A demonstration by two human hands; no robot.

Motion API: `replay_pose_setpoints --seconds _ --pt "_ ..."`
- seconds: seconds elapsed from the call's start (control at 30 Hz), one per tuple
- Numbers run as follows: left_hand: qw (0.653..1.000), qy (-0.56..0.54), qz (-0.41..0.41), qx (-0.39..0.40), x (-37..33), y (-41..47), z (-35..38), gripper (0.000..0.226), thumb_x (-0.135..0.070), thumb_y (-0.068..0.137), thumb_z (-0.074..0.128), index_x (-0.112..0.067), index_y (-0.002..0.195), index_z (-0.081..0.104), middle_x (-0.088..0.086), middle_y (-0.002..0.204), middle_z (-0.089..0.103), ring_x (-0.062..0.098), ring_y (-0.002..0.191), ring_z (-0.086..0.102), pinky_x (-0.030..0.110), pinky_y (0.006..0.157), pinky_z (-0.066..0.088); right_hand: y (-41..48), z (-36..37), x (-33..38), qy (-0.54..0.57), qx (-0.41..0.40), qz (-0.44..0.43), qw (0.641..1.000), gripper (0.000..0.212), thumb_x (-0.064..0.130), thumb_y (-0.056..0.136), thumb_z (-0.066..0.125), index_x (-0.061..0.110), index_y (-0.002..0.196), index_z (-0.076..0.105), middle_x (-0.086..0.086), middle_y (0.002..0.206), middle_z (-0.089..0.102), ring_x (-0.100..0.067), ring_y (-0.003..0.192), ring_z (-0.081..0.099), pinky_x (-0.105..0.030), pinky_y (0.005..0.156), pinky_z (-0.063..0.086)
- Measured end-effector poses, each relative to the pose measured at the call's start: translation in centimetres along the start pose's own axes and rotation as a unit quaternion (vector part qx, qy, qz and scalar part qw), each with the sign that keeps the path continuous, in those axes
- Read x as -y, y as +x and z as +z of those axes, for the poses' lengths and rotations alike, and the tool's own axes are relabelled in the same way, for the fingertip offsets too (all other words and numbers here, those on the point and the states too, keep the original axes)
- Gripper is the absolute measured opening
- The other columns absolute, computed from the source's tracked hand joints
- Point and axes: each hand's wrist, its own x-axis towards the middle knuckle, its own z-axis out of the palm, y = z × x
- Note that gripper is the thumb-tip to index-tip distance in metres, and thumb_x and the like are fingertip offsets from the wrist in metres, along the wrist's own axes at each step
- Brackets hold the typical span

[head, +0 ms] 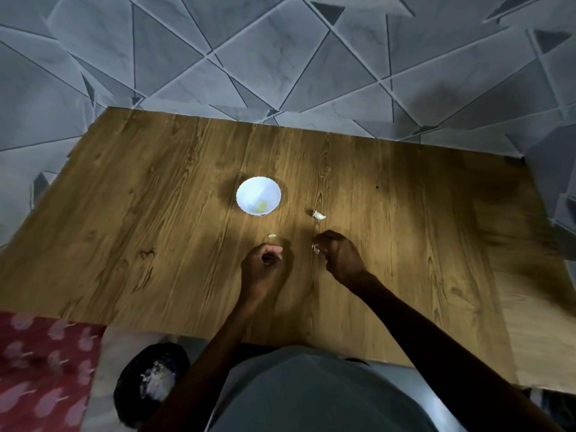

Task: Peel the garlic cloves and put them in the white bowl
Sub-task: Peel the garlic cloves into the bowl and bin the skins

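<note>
A small white bowl (258, 195) stands mid-table with a yellowish peeled clove inside. Right of it lies an unpeeled garlic clove (319, 215) on the wood. A small pale peeled piece (272, 235) rests just beyond my left hand (261, 267), whose fingers are curled; whether it holds anything is hidden. My right hand (339, 260) is curled too and pinches a white bit of garlic or skin (316, 249) at its fingertips. Both hands hover low over the table, in front of the bowl.
The wooden table (156, 229) stands against a grey geometric-patterned wall. On the floor at lower left a dark bin (149, 381) holds white peel scraps, beside a red patterned cloth (43, 369). My grey shirt fills the bottom centre.
</note>
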Motion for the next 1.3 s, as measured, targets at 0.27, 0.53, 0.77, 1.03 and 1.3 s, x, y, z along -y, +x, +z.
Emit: replay_pose_setpoints --seconds 0.27,0.53,0.77,1.03,1.3 --pt "1.0 0.002 0.003 0.007 0.5 -0.5 0.0 0.022 0.0 0.082 0.064 -0.016 0.093 0.073 -0.014 0.086 0.069 -0.009 0.079 0.062 0.002 0.071 0.042 0.7 0.1 -1.6 -0.073 0.035 -0.166 0.983 0.039 -0.008 0.072 0.077 0.01 0.106 0.075 -0.01 0.114 0.07 -0.027 0.106 0.067 -0.036 0.085 0.059" --pt "0.989 -0.12 -0.08 0.041 0.3 -0.8 0.9 0.019 -0.004 0.085 0.063 -0.017 0.094 0.074 -0.003 0.089 0.073 0.003 0.082 0.066 0.017 0.076 0.05 -0.7 0.7 -2.2 -0.158 0.007 -0.195 0.968 0.031 0.004 0.08 0.056 0.0 0.107 0.069 -0.016 0.104 0.069 -0.031 0.095 0.067 -0.04 0.072 0.059" --pt "0.869 -0.372 -0.321 0.064 -1.1 -0.5 2.6 0.016 -0.017 0.096 0.057 -0.007 0.099 0.069 0.009 0.093 0.07 0.018 0.084 0.065 0.026 0.076 0.053 -0.8 1.0 0.7 -0.031 -0.065 0.006 0.997 0.02 -0.002 0.082 0.069 0.002 0.102 0.068 -0.012 0.094 0.069 -0.026 0.085 0.067 -0.035 0.069 0.055" --pt "0.765 -0.492 -0.409 0.074 -3.2 -0.6 3.5 0.044 -0.014 0.095 0.044 -0.006 0.06 0.069 0.007 0.055 0.064 0.019 0.049 0.063 0.025 0.055 0.049 -1.4 -0.8 7.6 0.045 0.058 0.047 0.996 0.016 0.005 0.083 0.063 0.016 0.086 0.074 0.003 0.082 0.072 -0.012 0.073 0.066 -0.017 0.064 0.048" --pt "0.732 -0.535 -0.417 0.056 -2.3 0.1 3.6 0.03 -0.012 0.096 0.038 -0.006 0.074 0.058 0.01 0.063 0.065 0.019 0.052 0.066 0.022 0.051 0.052 -1.3 -1.9 6.4 0.152 -0.036 0.046 0.987 0.023 0.001 0.073 0.062 0.02 0.078 0.074 0.004 0.078 0.074 -0.012 0.07 0.069 -0.03 0.069 0.057"
